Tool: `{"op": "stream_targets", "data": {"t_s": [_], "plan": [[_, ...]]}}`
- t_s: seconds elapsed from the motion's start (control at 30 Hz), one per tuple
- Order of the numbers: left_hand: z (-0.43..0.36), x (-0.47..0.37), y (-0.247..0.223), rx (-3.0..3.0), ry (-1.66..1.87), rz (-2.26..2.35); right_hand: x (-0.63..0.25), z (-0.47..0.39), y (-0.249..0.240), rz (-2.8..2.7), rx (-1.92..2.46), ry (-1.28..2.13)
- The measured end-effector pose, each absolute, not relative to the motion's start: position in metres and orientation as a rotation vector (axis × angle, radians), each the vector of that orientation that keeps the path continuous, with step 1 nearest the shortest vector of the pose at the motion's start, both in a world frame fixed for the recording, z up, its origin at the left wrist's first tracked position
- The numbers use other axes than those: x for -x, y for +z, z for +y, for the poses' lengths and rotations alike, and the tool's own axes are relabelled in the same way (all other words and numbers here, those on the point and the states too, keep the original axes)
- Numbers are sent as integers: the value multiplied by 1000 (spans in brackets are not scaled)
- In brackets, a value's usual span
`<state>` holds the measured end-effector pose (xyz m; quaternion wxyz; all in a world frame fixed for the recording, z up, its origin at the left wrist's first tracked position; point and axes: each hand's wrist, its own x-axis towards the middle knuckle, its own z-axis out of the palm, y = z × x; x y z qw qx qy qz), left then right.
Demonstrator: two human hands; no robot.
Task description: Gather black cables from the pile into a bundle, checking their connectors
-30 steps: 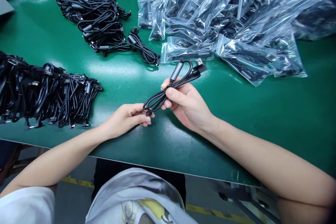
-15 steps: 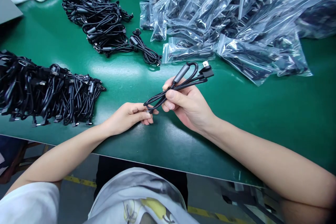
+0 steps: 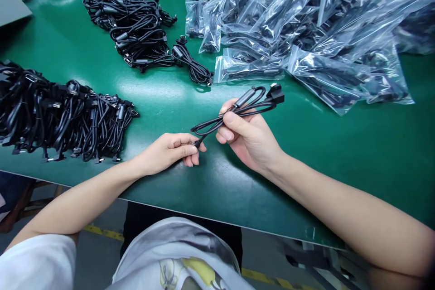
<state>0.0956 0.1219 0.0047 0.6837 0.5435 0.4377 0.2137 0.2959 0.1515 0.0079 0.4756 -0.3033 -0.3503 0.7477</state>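
Holding, right hand (image 3: 254,138): fingers clasping the coiled cable (image 3: 244,98) about its middle.
Left hand (image 3: 171,152): thumb and fingers pinching the plug (image 3: 196,143) at the cable's near end.
Coiled cable: above the green table (image 3: 322,145), nearer than the clear bags (image 3: 254,65).
Cable bundles (image 3: 64,120): piled at left and farther back.

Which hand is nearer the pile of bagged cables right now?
Right. The right hand, holding a coiled cable, is on the near side of the bagged cables, apart from them; the left hand is farther off, to the lower left.
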Motion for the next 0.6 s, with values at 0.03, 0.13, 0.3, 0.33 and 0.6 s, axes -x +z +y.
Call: {"op": "stream_targets", "data": {"t_s": [0.03,0.13,0.3,0.33,0.6], "plan": [[122,-95,5,-1216,479,980,-296,152,7,-850,744,1830],[123,-97,3,-1227,484,982,-296,154,4,-848,751,1846],[113,-98,4,-1503,414,1004,-297,153,-4,-818,828,1826],[109,-94,6,-1640,412,1043,-297,153,-6,-802,859,1854],[82,-12,32,-2278,209,2455,-289,153,-11,-824,920,1952]]}}
